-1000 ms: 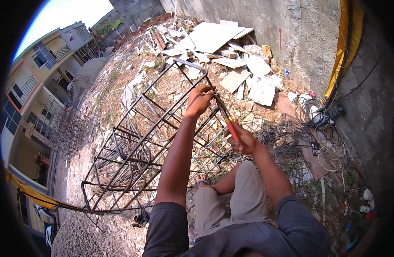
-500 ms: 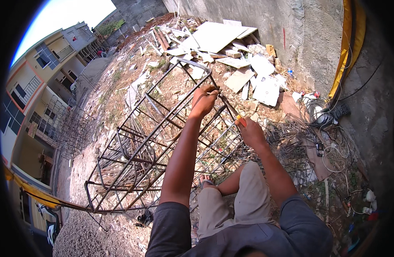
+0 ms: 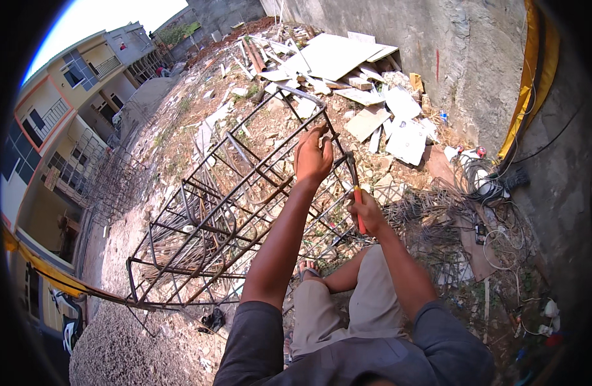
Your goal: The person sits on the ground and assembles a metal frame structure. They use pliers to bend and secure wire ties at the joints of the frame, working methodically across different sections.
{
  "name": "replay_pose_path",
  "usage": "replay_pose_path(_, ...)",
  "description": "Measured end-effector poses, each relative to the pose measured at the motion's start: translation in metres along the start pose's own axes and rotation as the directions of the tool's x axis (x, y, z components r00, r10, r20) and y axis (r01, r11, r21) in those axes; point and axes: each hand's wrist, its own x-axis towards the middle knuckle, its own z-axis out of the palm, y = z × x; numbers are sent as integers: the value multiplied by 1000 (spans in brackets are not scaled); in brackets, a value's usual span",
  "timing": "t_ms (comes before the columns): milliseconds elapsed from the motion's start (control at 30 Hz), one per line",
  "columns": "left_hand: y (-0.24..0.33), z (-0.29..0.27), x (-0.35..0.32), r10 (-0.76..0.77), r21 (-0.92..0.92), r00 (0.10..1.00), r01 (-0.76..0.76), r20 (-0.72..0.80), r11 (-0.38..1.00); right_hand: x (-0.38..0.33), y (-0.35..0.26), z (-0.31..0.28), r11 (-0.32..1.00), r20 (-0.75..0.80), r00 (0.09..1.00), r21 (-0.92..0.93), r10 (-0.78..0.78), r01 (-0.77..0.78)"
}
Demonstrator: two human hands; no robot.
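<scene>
A long cage of rusty steel rebar (image 3: 212,219) lies on the ground in front of me. My left hand (image 3: 312,157) grips one of its upper bars near the far end. My right hand (image 3: 366,211) holds a tool with an orange handle (image 3: 359,207); its metal head (image 3: 351,166) points up at the bar just right of my left hand. Both arms reach forward over my bent knees.
Broken white boards and rubble (image 3: 366,96) are piled by the concrete wall (image 3: 450,58). Tangled wire and cables (image 3: 463,219) lie at the right. More rebar cages (image 3: 112,180) stand at the left. A yellow tarp (image 3: 534,71) hangs at the right.
My right hand has lifted the tool toward the bar beside my left hand. My left hand has kept its grip on the cage.
</scene>
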Motion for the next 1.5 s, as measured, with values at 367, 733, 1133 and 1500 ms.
replay_pose_path(367,22,-21,-189,-481,-410,736,670,476,619,-78,72,-6,861,-117,993,-501,33,-87)
replay_pose_path(733,4,-95,-263,-436,-126,632,647,640,752,-105,90,15,904,148,892,-89,428,-419)
replay_pose_path(1133,-6,-141,-283,-674,-441,722,661,154,607,-252,87,-10,187,384,836,-923,391,337)
replay_pose_path(1500,-7,-157,-251,-476,-517,850,519,226,681,-191,39,92,510,225,974,-837,-13,200)
